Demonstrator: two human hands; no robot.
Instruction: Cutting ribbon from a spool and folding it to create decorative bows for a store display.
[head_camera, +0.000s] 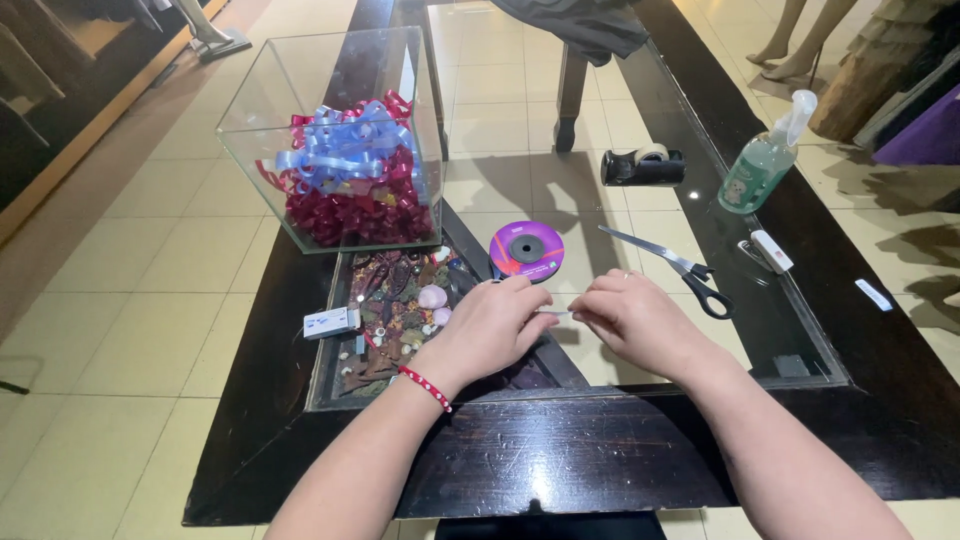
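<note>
Left hand (487, 325): it is resting low over the glass bench (560, 190), fingers curled in and pinching one end of a short pale strip (553, 313); a red beaded bracelet (426, 387) is sitting on the wrist.
Right hand (640, 318): it is meeting the left at the middle, fingertips closed on the other end of the same strip.
Strip: it is spanning the small gap between the two hands, just above the glass, in front of the purple spool (527, 249). It is too thin to tell whether it is tape or ribbon.
Handling: it is looking very light and limp, likely to curl or twist if let go at one end; pinching it at the tips with finger pads, kept lightly taut, seems the sound hold. If it is adhesive, it may be clinging to skin.
Purple spool: it is lying flat just beyond the left fingers.
Scissors (675, 265): they are lying closed to the right of the spool, black handles near the right hand.
Tape dispenser (643, 165): it is standing farther back, well apart from the hands.
Spray bottle (765, 160): it is standing upright at the far right.
Glass box (340, 140): it is holding red and blue ribbon bows (350, 180), back left.
Small white box (331, 321): it is lying left of the left hand.
</note>
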